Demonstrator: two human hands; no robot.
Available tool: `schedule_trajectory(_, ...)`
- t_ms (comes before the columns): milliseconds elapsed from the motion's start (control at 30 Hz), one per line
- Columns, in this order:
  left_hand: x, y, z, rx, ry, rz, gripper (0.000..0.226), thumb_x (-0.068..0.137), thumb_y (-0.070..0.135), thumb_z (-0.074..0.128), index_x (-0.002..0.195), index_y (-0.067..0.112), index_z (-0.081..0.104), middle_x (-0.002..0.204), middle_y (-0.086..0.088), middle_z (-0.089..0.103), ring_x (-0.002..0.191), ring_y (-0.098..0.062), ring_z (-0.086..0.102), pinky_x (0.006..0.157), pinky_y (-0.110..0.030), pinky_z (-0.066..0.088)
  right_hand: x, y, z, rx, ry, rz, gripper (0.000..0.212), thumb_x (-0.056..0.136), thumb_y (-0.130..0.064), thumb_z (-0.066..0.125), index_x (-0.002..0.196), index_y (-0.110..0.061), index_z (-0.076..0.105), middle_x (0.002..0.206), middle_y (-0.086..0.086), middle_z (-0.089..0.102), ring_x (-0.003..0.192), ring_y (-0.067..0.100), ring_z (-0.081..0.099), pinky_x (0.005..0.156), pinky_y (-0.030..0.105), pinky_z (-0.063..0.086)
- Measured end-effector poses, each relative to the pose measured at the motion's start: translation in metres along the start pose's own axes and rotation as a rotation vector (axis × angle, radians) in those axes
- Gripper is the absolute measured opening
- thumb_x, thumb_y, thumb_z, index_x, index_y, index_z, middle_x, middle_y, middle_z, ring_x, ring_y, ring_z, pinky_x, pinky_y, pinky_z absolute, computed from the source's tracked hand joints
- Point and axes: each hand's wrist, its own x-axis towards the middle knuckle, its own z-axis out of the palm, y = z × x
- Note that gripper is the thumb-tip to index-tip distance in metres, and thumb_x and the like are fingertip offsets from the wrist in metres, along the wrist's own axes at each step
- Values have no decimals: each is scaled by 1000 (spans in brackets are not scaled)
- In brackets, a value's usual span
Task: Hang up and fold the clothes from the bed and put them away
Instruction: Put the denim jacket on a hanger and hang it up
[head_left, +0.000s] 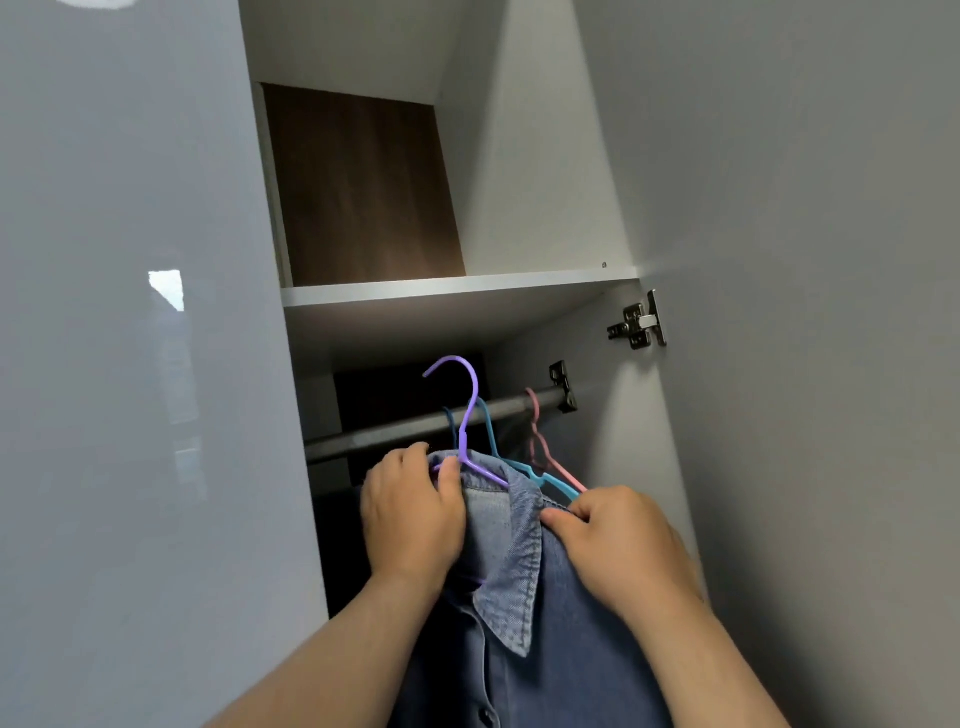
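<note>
Head view looks up into an open wardrobe with 1 white shelf above a grey hanging rail. I see both hands raised just below the rail, holding 1 denim shirt on a purple hanger.

Left hand: fingers clenched on the shirt's left shoulder and on the purple hanger's arm, thumb pressed against the hanger at the neck of the hook.

Right hand: fingers pinched closed on the shirt's right shoulder, just beside the collar.

The purple hook stands above the rail and in front of it; it is not seated on the rail. The shirt hangs down between my forearms, buttons visible along the lower front, collar folded outward.

On the rail: 1 teal hanger and 1 dark blue hanger just behind the purple hook, and 1 pink hanger near the rail's right end bracket. A metal door hinge sits on the right side panel under the shelf's right edge. The glossy door fills the left.
</note>
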Motion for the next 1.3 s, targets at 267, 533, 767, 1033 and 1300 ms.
schedule_trajectory(267,57,-13,16,-53,104,-206,47,98,29,54,141,10,50,152,-15,42,140,-35,34,114,-44,29,9,2,11,-6,8,73,48,86,-67,57,73,-21,64,67,-7,60,66,19,58,57,27,43)
schedule_trajectory(533,94,-23,39,232,-13,-181,63,96,46,50,150,15,36,161,-11,26,150,-30,15,122,-44,10,12,1,10,-66,46,51,49,86,-71,50,81,-24,62,65,-9,48,67,22,49,60,29,39)
schedule_trajectory(767,116,-26,46,485,-248,-435,57,93,35,42,147,14,40,158,-12,27,148,-34,13,119,-52,12,10,5,31,-82,25,63,50,85,-72,49,87,-24,60,80,-5,58,88,25,64,66,30,43)
schedule_trajectory(1033,117,-31,58,560,-355,-389,36,90,27,43,123,26,57,131,-6,53,132,-29,37,116,-60,6,22,9,52,-79,35,89,48,87,-69,49,86,-23,61,75,-6,54,87,25,63,65,30,40)
schedule_trajectory(1300,115,-37,60,480,-291,-364,27,94,25,41,114,28,59,124,-6,54,129,-28,39,117,-61,-1,31,-7,68,-36,-25,139,44,89,-63,54,85,-20,64,82,-4,63,94,29,63,72,31,46)
